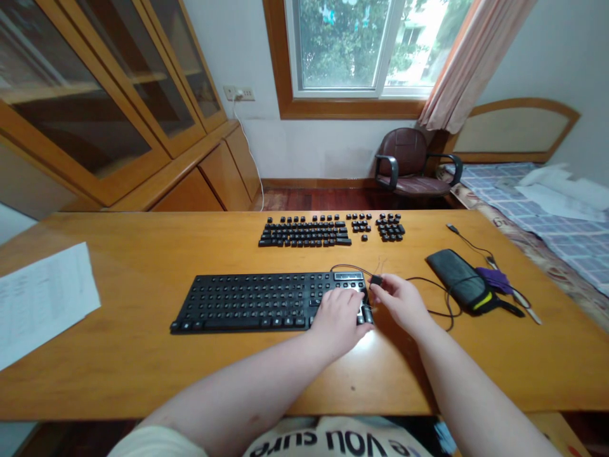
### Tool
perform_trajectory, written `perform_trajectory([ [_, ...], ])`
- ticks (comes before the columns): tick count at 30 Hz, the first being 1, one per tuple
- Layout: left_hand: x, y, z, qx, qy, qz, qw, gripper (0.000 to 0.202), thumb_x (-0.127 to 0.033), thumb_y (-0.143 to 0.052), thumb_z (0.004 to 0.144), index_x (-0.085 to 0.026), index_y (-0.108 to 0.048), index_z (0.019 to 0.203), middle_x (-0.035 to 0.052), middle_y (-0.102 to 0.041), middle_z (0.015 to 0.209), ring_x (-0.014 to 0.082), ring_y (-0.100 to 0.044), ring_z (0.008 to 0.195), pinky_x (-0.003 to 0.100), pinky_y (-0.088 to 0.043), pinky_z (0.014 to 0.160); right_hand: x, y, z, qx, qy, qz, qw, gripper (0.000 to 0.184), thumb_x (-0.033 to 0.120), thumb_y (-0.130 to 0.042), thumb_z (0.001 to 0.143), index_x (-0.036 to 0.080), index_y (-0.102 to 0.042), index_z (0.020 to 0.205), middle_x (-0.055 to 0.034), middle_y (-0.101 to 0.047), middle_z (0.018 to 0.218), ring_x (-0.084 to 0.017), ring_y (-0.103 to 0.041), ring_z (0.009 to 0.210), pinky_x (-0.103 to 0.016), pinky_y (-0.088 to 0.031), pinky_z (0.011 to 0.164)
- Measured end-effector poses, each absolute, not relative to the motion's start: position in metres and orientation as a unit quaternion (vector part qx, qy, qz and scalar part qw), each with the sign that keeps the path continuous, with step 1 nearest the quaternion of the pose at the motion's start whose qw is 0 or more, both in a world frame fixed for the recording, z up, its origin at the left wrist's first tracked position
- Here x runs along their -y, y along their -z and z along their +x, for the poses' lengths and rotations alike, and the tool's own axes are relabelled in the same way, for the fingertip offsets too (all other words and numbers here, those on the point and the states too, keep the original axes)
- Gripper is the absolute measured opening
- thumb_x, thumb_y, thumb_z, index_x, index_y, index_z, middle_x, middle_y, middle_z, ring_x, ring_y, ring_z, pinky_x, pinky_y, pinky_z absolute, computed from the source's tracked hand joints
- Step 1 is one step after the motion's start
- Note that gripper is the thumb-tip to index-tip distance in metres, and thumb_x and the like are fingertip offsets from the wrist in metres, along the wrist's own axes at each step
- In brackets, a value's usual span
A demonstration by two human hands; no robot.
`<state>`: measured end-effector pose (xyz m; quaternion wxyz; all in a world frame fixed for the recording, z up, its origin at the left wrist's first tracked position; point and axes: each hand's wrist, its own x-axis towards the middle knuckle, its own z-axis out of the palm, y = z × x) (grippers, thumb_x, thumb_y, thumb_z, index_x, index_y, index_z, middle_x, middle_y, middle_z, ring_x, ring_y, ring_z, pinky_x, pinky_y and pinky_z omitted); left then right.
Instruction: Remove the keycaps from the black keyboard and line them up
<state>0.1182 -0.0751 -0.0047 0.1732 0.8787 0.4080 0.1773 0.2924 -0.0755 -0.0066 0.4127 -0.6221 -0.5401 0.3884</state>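
Observation:
A black keyboard (247,301) lies on the desk, most of its keycaps off and the bare switches showing. A few caps remain along its bottom row and at the right end. Over the number pad side rests my left hand (337,320), palm down, fingers stretched toward the right end and thumb apart. My right hand (399,301) is closed in a pinch at the keyboard's right edge. Between its fingertips is a small black wire keycap puller (375,280), with thin wires sticking out above and below. The lower wire ends are partly hidden beside my left fingers.
Removed black keycaps (304,235) stand in rows behind the keyboard. To the right lie a dark grey pouch (459,279), a purple cloth item (495,279) and a USB cable (469,241). Printed paper sheets (47,301) lie at left. A chair (409,162) stands beyond the desk.

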Motion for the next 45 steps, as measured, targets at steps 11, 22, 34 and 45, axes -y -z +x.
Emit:
perform_trajectory([
  [11, 0.075, 0.004, 0.118, -0.408, -0.175, 0.879, 0.177, 0.053, -0.043, -0.071, 0.068, -0.020, -0.051, 0.111, 0.0066, -0.059, 0.107, 0.0256, -0.049, 0.101, 0.040, -0.038, 0.088, 0.076, 0.003, 0.289, 0.520, -0.432, -0.620, 0.398, 0.025, 0.039, -0.056, 0.074, 0.015, -0.057, 0.076, -0.0025, -0.058, 0.064, -0.016, -0.055, 0.060, -0.027, -0.045, 0.057],
  [22, 0.072, 0.006, 0.117, -0.394, -0.169, 0.887, 0.171, 0.045, -0.041, -0.069, 0.069, -0.019, -0.054, 0.105, 0.0059, -0.059, 0.109, 0.0248, -0.049, 0.101, 0.040, -0.039, 0.087, 0.100, -0.013, 0.266, 0.664, -0.133, -0.699, 0.231, 0.018, 0.033, -0.045, 0.083, 0.020, -0.051, 0.073, -0.0033, -0.059, 0.069, -0.017, -0.057, 0.063, -0.027, -0.041, 0.058],
  [34, 0.073, 0.005, 0.118, -0.395, -0.174, 0.885, 0.178, 0.038, -0.042, -0.066, 0.072, -0.021, -0.058, 0.103, 0.0056, -0.057, 0.111, 0.0249, -0.048, 0.102, 0.041, -0.038, 0.088, 0.109, -0.010, 0.260, 0.586, -0.090, -0.777, 0.210, 0.020, 0.034, -0.049, 0.080, 0.021, -0.041, 0.066, -0.0014, -0.057, 0.059, -0.016, -0.056, 0.054, -0.024, -0.035, 0.050],
  [45, 0.072, 0.004, 0.118, -0.395, -0.168, 0.884, 0.184, 0.035, -0.037, -0.066, 0.072, -0.021, -0.058, 0.102, 0.0055, -0.057, 0.111, 0.0245, -0.048, 0.102, 0.041, -0.038, 0.088, 0.110, 0.006, 0.261, 0.669, -0.040, -0.721, 0.176, 0.032, 0.035, -0.032, 0.091, 0.018, -0.058, 0.083, -0.0079, -0.066, 0.067, -0.019, -0.062, 0.055, -0.027, -0.037, 0.051],
])
